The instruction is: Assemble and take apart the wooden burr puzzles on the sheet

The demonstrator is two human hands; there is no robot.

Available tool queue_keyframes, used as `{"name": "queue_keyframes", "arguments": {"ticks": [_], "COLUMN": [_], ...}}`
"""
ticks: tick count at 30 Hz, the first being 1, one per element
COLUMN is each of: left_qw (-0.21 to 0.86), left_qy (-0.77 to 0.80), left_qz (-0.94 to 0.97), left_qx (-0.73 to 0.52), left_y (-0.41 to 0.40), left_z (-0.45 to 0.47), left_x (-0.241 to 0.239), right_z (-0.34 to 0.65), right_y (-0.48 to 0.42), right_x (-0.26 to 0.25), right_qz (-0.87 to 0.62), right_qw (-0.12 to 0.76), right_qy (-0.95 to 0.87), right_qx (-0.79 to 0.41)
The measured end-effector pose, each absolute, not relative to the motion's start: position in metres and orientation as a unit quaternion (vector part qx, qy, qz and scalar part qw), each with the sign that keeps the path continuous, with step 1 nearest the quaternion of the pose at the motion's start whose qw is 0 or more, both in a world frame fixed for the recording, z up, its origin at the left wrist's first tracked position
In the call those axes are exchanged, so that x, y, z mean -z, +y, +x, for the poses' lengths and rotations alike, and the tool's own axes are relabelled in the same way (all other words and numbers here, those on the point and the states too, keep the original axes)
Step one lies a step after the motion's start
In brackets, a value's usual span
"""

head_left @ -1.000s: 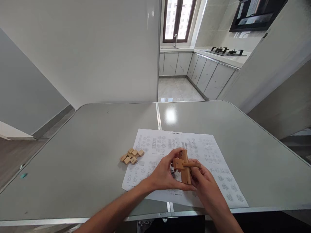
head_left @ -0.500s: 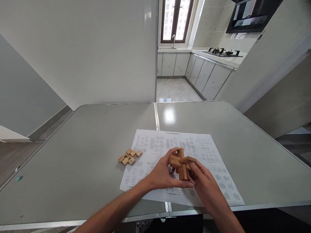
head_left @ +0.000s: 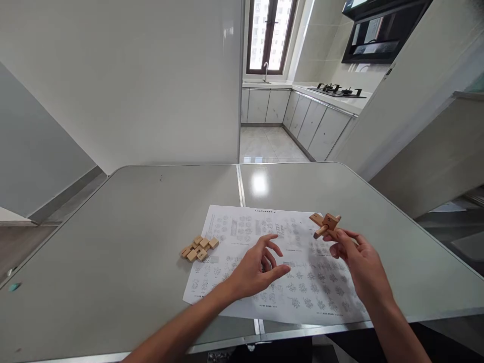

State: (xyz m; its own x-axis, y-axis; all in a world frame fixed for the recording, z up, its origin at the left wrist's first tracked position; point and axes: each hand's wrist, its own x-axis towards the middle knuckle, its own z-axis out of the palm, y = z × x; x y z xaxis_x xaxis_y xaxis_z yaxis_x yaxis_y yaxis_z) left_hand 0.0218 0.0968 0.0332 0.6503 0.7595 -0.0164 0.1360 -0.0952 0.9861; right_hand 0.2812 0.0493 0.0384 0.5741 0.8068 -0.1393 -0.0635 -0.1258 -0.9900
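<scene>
My right hand (head_left: 357, 257) grips one end of a wooden burr puzzle (head_left: 328, 222), several interlocked sticks that cross one another. It is held up above the right side of a printed sheet (head_left: 272, 297), with dark marks on some of its faces. My left hand (head_left: 259, 267) hovers over the middle of the sheet, thumb and fingers apart, with nothing in it. A small cluster of loose wooden pieces (head_left: 199, 248) lies at the sheet's left edge, partly on the table. The sheet carries rows of small diagrams.
The grey folding table (head_left: 132, 262) has a metal seam (head_left: 239, 186) down its middle and a metal rim. A small teal bit (head_left: 15, 287) lies near its left edge. Beyond the table is a kitchen with a gas hob (head_left: 338, 91).
My left hand has let go of the wooden puzzle and its fingers have spread. My right hand has carried the puzzle to the right and turned it. The view has shifted slightly.
</scene>
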Motion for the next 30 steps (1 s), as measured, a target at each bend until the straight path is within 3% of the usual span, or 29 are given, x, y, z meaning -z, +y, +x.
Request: {"name": "queue_keyframes", "arguments": {"ticks": [10,18,27,30], "left_qw": [0.574,0.555,0.521,0.455], "left_qy": [0.32,0.318,0.31,0.301], "left_qz": [0.709,0.727,0.76,0.806], "left_qx": [-0.255,-0.25,-0.234,-0.229], "left_y": [0.097,0.098,0.099,0.097], "left_z": [0.022,0.023,0.026,0.019], "left_x": [-0.034,-0.036,-0.039,-0.046], "right_z": [0.309,0.298,0.262,0.245], "right_y": [0.076,0.084,0.031,0.012], "right_x": [-0.001,-0.003,-0.014,-0.01], "right_qz": [-0.71,-0.737,-0.692,-0.672], "right_qw": [0.558,0.516,0.532,0.521], "right_qy": [-0.301,-0.34,-0.331,-0.36], "right_qx": [-0.306,-0.274,-0.359,-0.384]}}
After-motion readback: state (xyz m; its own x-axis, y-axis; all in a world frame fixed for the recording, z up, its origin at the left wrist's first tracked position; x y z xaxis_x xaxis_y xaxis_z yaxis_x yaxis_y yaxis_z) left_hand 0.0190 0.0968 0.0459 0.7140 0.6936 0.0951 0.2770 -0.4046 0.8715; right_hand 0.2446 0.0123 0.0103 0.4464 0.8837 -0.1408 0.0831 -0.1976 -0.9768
